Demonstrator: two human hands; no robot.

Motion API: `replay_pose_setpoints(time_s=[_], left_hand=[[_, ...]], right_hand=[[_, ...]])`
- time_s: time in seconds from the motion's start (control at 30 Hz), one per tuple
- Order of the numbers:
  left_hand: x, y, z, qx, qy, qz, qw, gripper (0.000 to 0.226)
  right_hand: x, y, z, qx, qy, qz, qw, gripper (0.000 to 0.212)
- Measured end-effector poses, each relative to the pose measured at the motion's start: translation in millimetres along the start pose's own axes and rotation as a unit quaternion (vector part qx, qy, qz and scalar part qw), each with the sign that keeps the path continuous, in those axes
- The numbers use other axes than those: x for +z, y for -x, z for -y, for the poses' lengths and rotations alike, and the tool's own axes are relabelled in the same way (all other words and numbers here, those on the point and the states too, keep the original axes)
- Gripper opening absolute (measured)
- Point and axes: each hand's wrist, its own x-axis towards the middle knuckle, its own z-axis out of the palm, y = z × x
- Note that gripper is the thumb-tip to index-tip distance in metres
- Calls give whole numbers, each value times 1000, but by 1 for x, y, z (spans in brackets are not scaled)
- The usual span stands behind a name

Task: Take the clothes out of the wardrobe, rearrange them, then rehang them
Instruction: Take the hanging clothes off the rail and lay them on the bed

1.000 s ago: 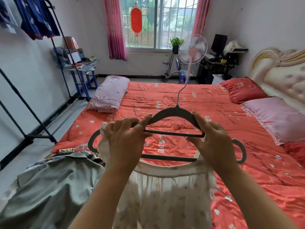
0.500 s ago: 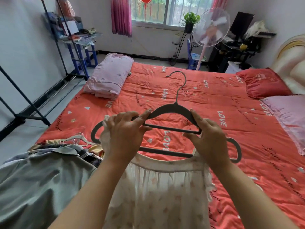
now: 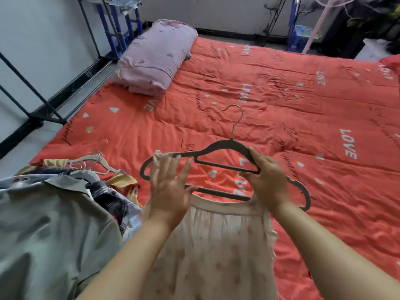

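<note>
A dark grey hanger (image 3: pixel 227 146) with a metal hook hangs low over the red bedspread (image 3: pixel 303 105). A cream dress with a faint print (image 3: pixel 216 245) hangs from it toward me. My right hand (image 3: pixel 268 180) grips the hanger's right side at the inner bar. My left hand (image 3: pixel 171 189) is at the hanger's left shoulder with fingers stretched out and apart, and the dress strap peeks out above them. The thumb lies near the lower bar.
A pile of clothes (image 3: pixel 54 224) with a grey shirt on top lies at the bed's near left corner, with pale hangers (image 3: pixel 95 161) sticking out. A folded pink quilt (image 3: pixel 155 59) lies at the far left. A black clothes rack frame (image 3: pixel 32 89) stands along the left wall.
My view has tipped down toward the bed, and the hanger with the dress has come lower. My left hand has loosened from a pinch on the hanger to spread fingers. The right hand keeps its grip.
</note>
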Motion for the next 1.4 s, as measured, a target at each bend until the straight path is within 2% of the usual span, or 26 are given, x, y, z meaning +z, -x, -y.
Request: replay_pose_setpoints(time_s=[0.1, 0.23, 0.33, 0.43, 0.7, 0.97, 1.07, 1.23, 1.4], left_hand=[[56, 32, 27, -16, -22, 82, 996, 70], [116, 65, 56, -63, -74, 214, 972, 96], [146, 80, 74, -84, -74, 276, 955, 83], [162, 90, 78, -125, -64, 313, 939, 74], [122, 89, 67, -138, -49, 281, 948, 64], [0, 88, 56, -89, -27, 163, 982, 45], [-52, 91, 60, -127, -55, 177, 974, 44], [-109, 116, 106, -124, -87, 108, 983, 42], [-142, 128, 179, -131, -111, 108, 979, 38]], right_hand=[[56, -3, -34, 21, 4, 32, 999, 68], [126, 4, -74, 64, 35, 90, 993, 67], [164, 25, -97, 65, 112, 166, 978, 69], [181, 57, -103, 58, 120, 214, 968, 66], [158, 109, -66, 10, 96, 193, 976, 52], [98, 103, 35, -14, 72, 218, 973, 46], [84, 95, 80, -27, 39, 230, 972, 47], [89, 103, 139, -58, 34, 240, 968, 45], [123, 108, 191, -65, 32, 244, 967, 42]])
